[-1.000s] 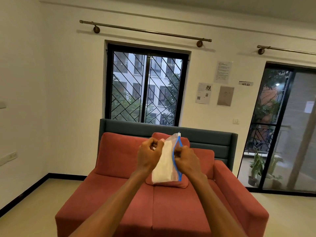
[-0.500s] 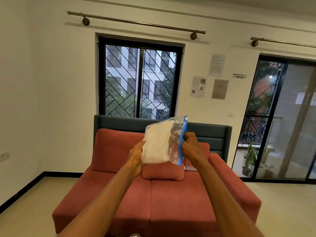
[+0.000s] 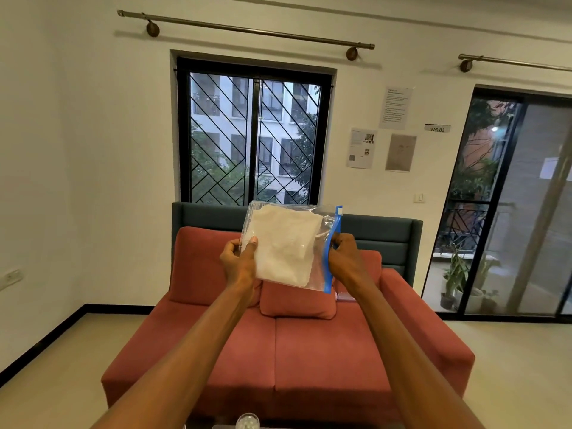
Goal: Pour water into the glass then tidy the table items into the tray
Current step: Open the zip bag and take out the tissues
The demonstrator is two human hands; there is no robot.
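White walls and a barred window fill the upper frame of a living room, with a glass balcony door at three o'clock and two bare curtain rods above. Below the window, at the centre of the scene, a red sofa with a grey-green back carries a matching cushion. Two bare forearms reach out from six o'clock and hold a clear zip bag up in front of the sofa back. The left hand pinches the bag's nine o'clock edge, thumb on the near face; the right hand has its fingers curled and clamped on the blue zip strip along the three o'clock edge. Inside lies a folded white cloth, filling most of the bag. At the very bottom edge, at six o'clock, a small rounded clear object just shows, possibly a bottle top or glass rim; too little is visible to say. No table, tray or water can be seen from this angle. With eyes lifted to the room, the likely risk is that the hands come down blind and knock whatever stands below. A pull on the strip against the thin left-hand pinch could also slip the slick plastic free, dropping the bag.
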